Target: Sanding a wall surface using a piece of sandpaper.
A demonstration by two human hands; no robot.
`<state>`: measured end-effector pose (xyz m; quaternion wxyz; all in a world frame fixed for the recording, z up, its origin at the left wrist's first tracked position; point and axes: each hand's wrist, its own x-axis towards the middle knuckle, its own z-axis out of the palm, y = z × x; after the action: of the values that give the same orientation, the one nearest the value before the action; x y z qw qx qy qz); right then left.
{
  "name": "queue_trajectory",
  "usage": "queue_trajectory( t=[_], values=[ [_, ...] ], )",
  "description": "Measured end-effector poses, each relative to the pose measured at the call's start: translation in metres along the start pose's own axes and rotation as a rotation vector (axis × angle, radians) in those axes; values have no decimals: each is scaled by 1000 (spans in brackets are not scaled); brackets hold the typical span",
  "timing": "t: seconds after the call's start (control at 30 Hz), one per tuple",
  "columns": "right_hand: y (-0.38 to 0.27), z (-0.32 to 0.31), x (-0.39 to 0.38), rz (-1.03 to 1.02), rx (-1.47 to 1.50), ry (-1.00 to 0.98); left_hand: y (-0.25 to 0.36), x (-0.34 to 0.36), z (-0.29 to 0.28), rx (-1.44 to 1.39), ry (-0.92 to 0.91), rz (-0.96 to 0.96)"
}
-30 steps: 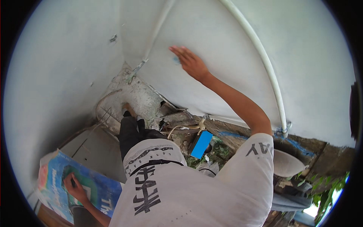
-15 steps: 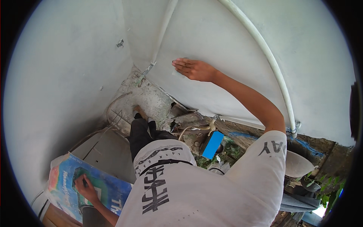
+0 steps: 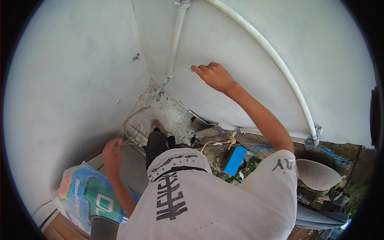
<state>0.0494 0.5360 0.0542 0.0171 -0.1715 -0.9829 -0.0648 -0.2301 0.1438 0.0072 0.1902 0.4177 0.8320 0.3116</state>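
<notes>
My right hand (image 3: 212, 74), fingers bent, pinches a thin pale piece (image 3: 186, 69) against the white wall (image 3: 236, 76), just right of a white vertical pipe (image 3: 175, 40). My left hand (image 3: 113, 154) is raised near the left wall (image 3: 68, 104), above a colourful printed sheet (image 3: 86, 196), with loosely curved fingers apart and nothing visible in them. Part of a grey board (image 3: 134, 176) shows behind my left forearm.
A long curved pipe (image 3: 266, 44) runs over the right wall. Below are a bent wire (image 3: 134, 116), rough concrete (image 3: 172, 114), a tap (image 3: 232, 140), a flat blue rectangle (image 3: 235, 160), a pale basin (image 3: 318, 174) and plants (image 3: 352, 198). My feet (image 3: 158, 126) stand near the corner.
My left hand has lifted off the printed sheet, upward and to the right. My right hand's flat fingers have bent around the pale piece. The whole view has shifted slightly.
</notes>
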Motion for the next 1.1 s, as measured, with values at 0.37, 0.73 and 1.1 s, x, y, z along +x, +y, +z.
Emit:
queue_trajectory(
  t=[0.37,0.73,1.1],
  values=[
    [-116,114,-33,934,2107,362,90,100,148,-636,-435,71],
    [-112,131,-67,1086,2607,643,125,156,150,-764,-631,-101],
    [-69,122,13,1119,2712,973,106,226,168,-827,-809,-260]
  ],
)
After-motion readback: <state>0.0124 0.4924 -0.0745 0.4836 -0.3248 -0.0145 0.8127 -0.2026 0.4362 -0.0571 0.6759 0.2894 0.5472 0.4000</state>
